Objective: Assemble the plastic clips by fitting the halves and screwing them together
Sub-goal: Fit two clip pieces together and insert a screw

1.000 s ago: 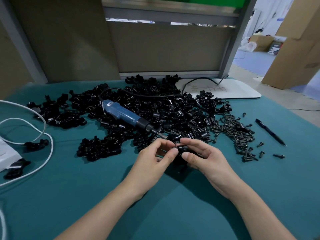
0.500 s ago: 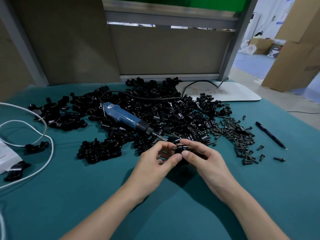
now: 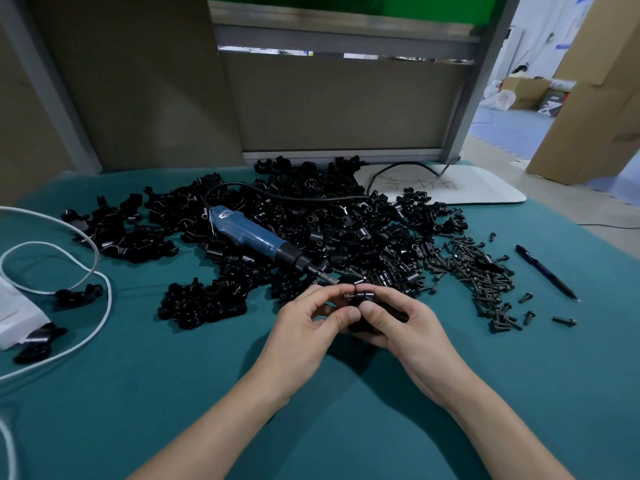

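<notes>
My right hand grips a black plastic clip just above the teal tabletop. My left hand pinches a small dark screw at the clip's left side, thumb and forefinger meeting the right thumb. Most of the clip is hidden by my fingers. Behind the hands lies a big heap of black clip halves. A blue electric screwdriver rests on that heap, its bit pointing toward my hands. A pile of dark screws lies to the right.
A black pen lies at the right beyond the screws. A white cable loops at the left beside a white box and two loose clips. A white board sits at the back right. The teal table stretches toward me.
Both hands lifted the clip slightly and drew together. The left fingers now hold a screw at the clip's side. The camera tilted a little.
</notes>
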`<state>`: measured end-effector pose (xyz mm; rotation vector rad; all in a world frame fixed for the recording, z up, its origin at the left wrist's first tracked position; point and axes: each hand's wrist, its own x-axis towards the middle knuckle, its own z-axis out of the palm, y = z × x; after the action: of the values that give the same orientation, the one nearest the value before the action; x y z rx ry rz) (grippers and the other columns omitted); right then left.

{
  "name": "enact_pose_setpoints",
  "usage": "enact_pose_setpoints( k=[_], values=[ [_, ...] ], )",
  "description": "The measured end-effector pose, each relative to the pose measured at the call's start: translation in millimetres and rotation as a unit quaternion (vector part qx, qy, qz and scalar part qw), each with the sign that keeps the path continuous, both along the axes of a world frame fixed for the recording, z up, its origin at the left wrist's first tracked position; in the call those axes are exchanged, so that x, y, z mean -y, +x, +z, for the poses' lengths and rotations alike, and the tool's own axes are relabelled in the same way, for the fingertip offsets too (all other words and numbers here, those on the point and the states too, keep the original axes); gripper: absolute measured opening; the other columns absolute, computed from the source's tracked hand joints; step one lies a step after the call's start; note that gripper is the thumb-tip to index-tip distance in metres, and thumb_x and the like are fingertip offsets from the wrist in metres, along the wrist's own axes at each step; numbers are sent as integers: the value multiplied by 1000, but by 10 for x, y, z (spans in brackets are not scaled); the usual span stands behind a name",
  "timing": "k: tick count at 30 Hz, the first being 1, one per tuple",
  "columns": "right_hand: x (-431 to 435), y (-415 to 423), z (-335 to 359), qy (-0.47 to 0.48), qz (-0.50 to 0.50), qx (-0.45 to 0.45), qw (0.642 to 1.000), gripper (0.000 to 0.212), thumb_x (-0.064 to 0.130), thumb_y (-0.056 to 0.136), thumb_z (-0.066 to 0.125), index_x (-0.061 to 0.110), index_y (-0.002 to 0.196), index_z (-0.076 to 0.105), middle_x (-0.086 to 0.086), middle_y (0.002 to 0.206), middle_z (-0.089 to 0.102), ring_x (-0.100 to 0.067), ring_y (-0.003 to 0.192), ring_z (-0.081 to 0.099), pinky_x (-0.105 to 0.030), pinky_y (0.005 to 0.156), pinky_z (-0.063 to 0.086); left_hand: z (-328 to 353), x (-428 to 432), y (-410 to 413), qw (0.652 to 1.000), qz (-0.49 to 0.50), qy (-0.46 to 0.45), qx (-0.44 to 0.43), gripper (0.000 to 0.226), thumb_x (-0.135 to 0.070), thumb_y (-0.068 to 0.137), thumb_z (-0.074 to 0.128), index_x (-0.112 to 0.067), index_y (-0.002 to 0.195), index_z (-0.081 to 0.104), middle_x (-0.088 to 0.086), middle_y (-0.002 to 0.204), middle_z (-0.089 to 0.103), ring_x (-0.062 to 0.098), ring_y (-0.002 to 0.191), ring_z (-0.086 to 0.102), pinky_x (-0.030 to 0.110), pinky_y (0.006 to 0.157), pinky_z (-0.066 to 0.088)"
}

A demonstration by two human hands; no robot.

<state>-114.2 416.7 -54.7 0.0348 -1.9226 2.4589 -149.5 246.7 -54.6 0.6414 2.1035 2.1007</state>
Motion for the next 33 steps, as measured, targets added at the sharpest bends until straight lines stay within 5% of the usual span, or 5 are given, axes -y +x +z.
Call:
enact_pose_setpoints(
  k=[11, 18, 23, 27, 33],
  values=[
    [-14, 31, 10, -3, 4, 6, 1000, 30, 30, 86, 78, 20, 114, 77, -12, 119, 75, -34, 109, 73, -39, 84, 63, -1, 7, -6, 999, 24, 7, 42, 11, -11, 96, 67, -16, 103, 73, -2, 93, 77, 13, 85, 73, 19, 75, 55],
    [-20, 30, 14, -4, 14, 6, 1000, 46, 44, 81, 86, 20, 120, 76, -13, 122, 74, -35, 112, 72, -39, 89, 61, 9, 5, 4, 999, 25, 11, 39, 11, -16, 96, 68, -20, 104, 75, -3, 94, 77, 12, 88, 73, 19, 76, 56],
    [-4, 39, 28, 27, 8, 5, 1000, 38, 39, 81, 81, 24, 115, 77, -11, 121, 74, -32, 112, 72, -35, 90, 61, -13, 9, -21, 998, 34, -5, 45, 10, -30, 95, 68, -24, 99, 73, -3, 89, 76, 15, 85, 73, 26, 78, 59],
    [-6, 57, 29, 43, 12, -6, 999, 32, 35, 85, 78, 25, 116, 77, -10, 120, 75, -31, 112, 72, -33, 91, 60, -8, 15, -42, 997, 20, 5, 68, 29, -46, 85, 67, -20, 97, 73, -1, 84, 75, 16, 76, 72, 26, 71, 58],
    [2, 64, 21, 79, 10, -18, 997, 24, 26, 91, 72, 29, 115, 76, -8, 117, 76, -26, 112, 72, -32, 92, 60, 14, 22, -73, 996, -1, 19, 86, 36, -44, 85, 65, -9, 88, 71, -1, 72, 72, 14, 67, 70, 23, 64, 56]
  ],
)
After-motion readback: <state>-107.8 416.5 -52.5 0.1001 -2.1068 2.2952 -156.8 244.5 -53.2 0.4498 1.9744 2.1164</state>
